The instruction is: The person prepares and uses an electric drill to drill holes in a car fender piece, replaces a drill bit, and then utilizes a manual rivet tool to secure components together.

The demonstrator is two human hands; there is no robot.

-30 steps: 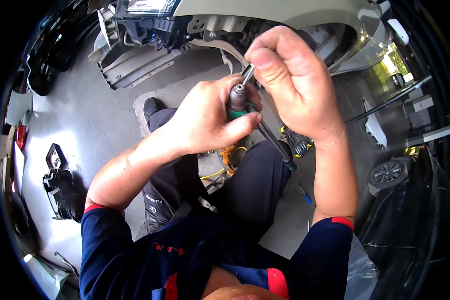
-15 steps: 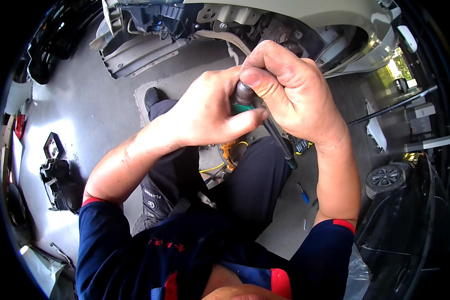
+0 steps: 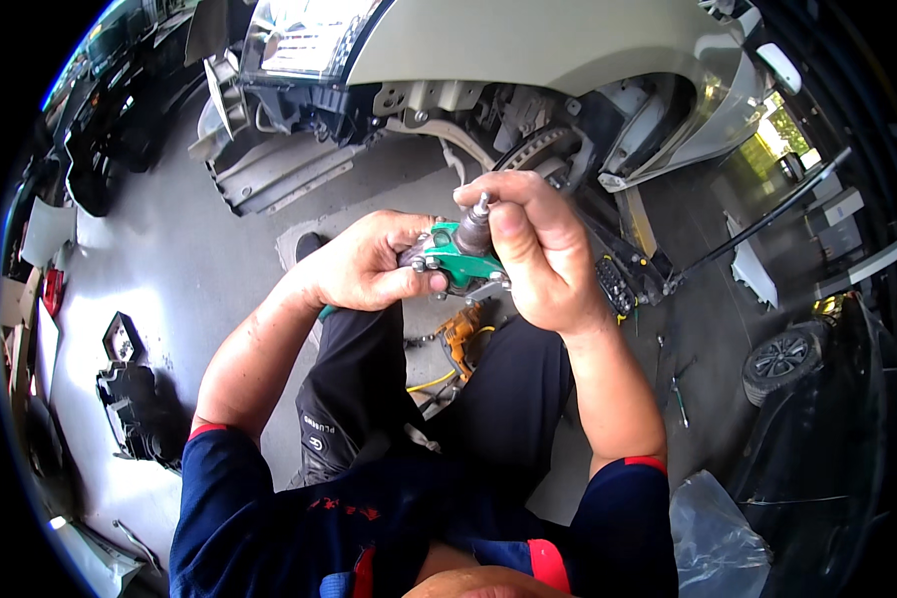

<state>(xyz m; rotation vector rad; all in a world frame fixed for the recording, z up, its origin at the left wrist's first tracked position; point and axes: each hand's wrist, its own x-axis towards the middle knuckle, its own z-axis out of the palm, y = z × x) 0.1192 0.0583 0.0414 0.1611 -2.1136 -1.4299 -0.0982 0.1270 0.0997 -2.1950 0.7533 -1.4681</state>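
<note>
We hold green tool (image 3: 458, 267) midair, apart from car (image 3: 508, 45); left grip (image 3: 364, 264) wrapped on its side, right grip (image 3: 543, 244) pinching metal nose (image 3: 475, 234); thin tip (image 3: 483, 201) already stands in nose; whether fully seated, we cannot tell.

From here I see white lettering (image 3: 320, 424) and an emblem (image 3: 315, 443) on the black trousers (image 3: 359, 369), red characters (image 3: 371, 514) on the navy shirt (image 3: 448, 503).

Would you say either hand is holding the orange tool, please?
No, the orange tool lies on the floor between the legs, while the left hand and right hand hold the green device.
</note>
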